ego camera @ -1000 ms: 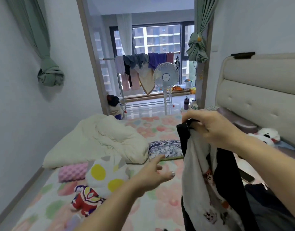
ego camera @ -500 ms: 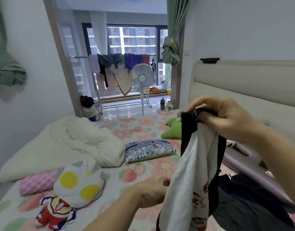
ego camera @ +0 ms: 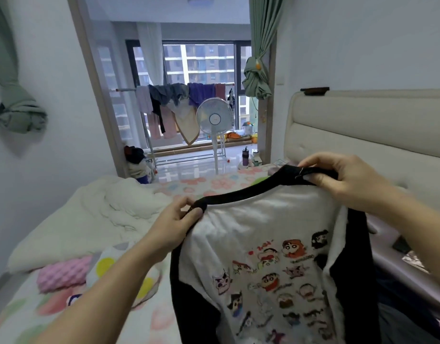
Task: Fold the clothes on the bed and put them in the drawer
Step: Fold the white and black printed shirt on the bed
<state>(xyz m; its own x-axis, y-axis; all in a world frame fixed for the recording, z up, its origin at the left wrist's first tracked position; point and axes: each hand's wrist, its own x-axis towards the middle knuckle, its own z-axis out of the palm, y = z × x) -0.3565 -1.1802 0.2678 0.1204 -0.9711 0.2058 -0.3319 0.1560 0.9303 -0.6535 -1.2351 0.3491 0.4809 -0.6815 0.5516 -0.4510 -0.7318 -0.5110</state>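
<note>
Shirt (ego camera: 263, 232) across view, quilt (ego camera: 102, 214) and fan (ego camera: 214, 119) behind

Two arms, bare along the whole visible length.

Left forearm (ego camera: 109, 281), lower left of the shirt (ego camera: 263, 244): bare, slender, narrowing toward the wrist. Left grip (ego camera: 174, 228), at the shirt's upper left corner: bare, knuckles rounded.

Right forearm (ego camera: 412, 219), right of the shirt: bare, broader in view. Right grip (ego camera: 345, 178), at the shirt's top right: bare, knuckles distinct, thumbnail short and cut close.
</note>
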